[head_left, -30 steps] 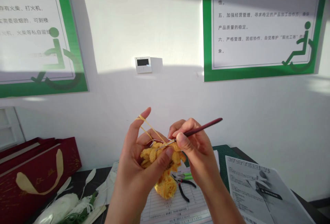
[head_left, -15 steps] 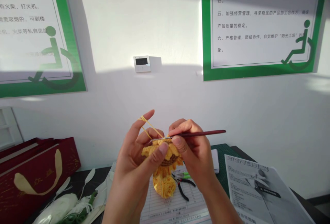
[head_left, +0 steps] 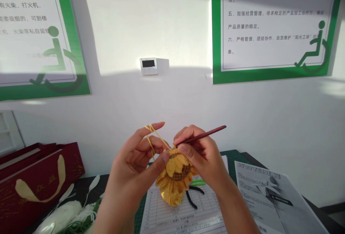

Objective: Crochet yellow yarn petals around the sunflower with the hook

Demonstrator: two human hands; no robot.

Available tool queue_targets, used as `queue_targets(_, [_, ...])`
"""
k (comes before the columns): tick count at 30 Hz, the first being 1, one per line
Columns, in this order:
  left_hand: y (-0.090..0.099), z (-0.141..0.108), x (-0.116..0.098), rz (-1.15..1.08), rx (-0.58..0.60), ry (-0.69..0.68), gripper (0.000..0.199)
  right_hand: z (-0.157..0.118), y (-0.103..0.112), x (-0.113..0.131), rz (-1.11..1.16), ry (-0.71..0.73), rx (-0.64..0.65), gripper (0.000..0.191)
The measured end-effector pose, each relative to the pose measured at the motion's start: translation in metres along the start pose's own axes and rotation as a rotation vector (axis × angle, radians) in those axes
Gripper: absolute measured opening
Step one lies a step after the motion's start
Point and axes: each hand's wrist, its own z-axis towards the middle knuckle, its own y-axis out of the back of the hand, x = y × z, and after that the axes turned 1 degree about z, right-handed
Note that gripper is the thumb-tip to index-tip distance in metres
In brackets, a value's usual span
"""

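Note:
Between my hands hangs a crocheted flower (head_left: 176,167) with yellow petals around a brown centre. My left hand (head_left: 142,155) pinches its upper left edge between thumb and fingers. Yellow yarn (head_left: 159,137) loops over the raised left index finger and runs down to the flower's top edge. My right hand (head_left: 198,147) grips a crochet hook (head_left: 207,133) with a dark red handle, which slants up to the right. The hook's thin metal end lies at the top of the flower, partly hidden by my left thumb. Below the flower sits a ball of yellow yarn (head_left: 172,198).
Black-handled pliers (head_left: 192,200) lie on a printed sheet (head_left: 161,214) over a green cutting mat (head_left: 233,155). At right is a paper with a picture (head_left: 272,198). Dark red gift bags (head_left: 40,176) and white yarn (head_left: 60,218) stand at left, before a white wall with signs.
The flower has turned so its brown centre shows more toward me. The hook's handle end has tilted up and moved left, and my left hand has shifted slightly left and opened its angle.

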Motion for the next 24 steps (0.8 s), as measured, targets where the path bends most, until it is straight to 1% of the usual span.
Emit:
queue_targets(4, [0.006,0.000,-0.001,-0.011,0.086,0.060,0.047,0.001,0.003,0.000,0.027,-0.056,0.009,0.015])
queue_targets(7, [0.013,0.000,-0.003,-0.038,0.180,0.175,0.055,0.001,0.006,0.001,0.045,-0.110,0.040,0.015])
queue_targets(10, [0.016,0.001,-0.006,-0.086,0.248,0.286,0.062,0.001,0.008,0.002,0.067,-0.128,0.100,0.015])
queue_targets(12, [0.017,0.001,-0.006,-0.079,0.257,0.290,0.059,0.002,0.009,0.002,0.054,-0.122,0.131,0.015])
queue_targets(15, [0.016,0.001,-0.003,-0.027,0.234,0.233,0.050,0.002,0.011,0.002,0.008,-0.137,0.149,0.018])
queue_targets(17, [0.016,0.001,-0.001,-0.018,0.242,0.217,0.048,0.002,0.012,0.001,0.004,-0.158,0.160,0.020])
queue_targets(21, [0.017,0.001,0.002,-0.110,0.352,0.262,0.052,0.002,0.010,0.002,0.076,-0.168,0.172,0.022])
queue_targets(24, [0.018,0.001,0.001,-0.146,0.410,0.304,0.055,0.002,0.009,0.003,0.121,-0.156,0.167,0.020])
